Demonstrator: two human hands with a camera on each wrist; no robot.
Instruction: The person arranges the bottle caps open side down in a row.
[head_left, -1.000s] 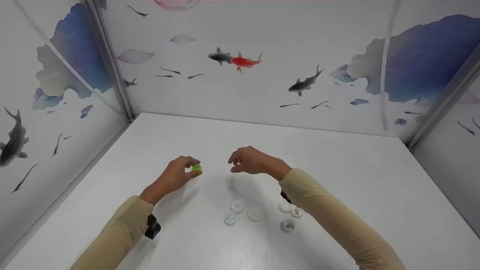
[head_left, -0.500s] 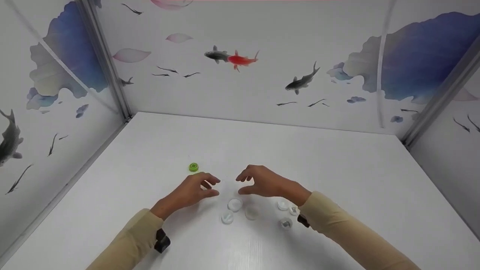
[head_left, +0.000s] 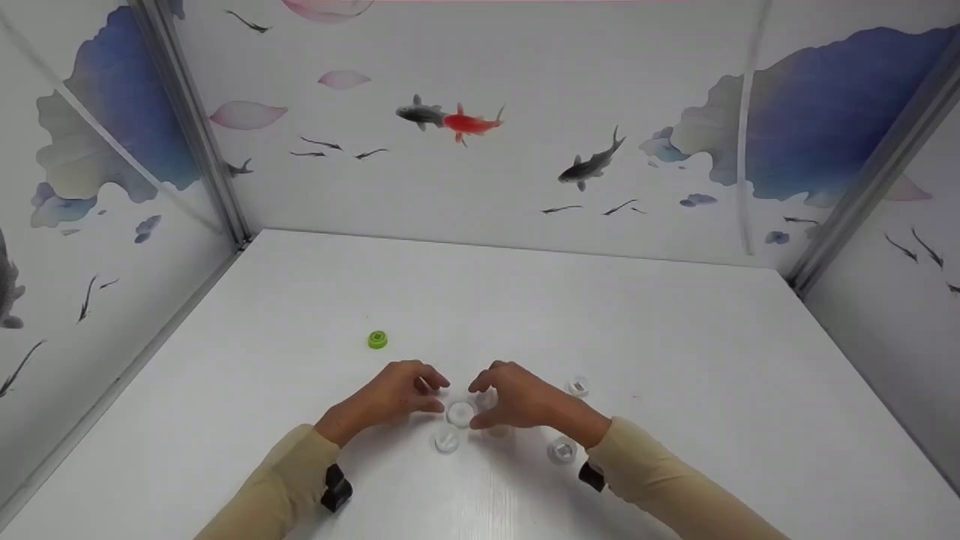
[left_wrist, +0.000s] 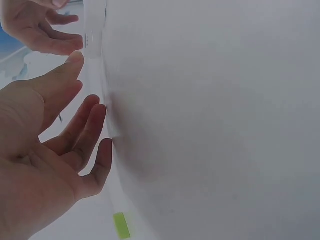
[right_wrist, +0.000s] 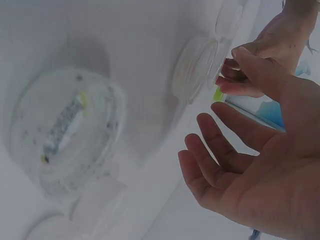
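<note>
A white round disc-like piece (head_left: 461,414) lies on the table between the two hands. My left hand (head_left: 394,394) is at its left, thumb and fingers spread apart with nothing between them. From the right side my right hand (head_left: 517,397) comes near the same disc, its fingers loosely bent and holding nothing visible. In the left wrist view a clear piece (left_wrist: 94,42) stands beyond the left fingertips. A smaller white round piece (head_left: 447,440) sits just in front of the disc. Another pale round piece (head_left: 497,431) is partly hidden under the right hand.
A lime-green round piece (head_left: 377,340) lies farther back at the left. To the right are a translucent round piece (head_left: 562,450) and another (head_left: 577,386) behind the right wrist. Printed panels wall the white table (head_left: 637,322) at the back and sides.
My left hand has let go of the green piece, which now lies on the table. Both hands have moved nearer to me, closing in on the white disc.
</note>
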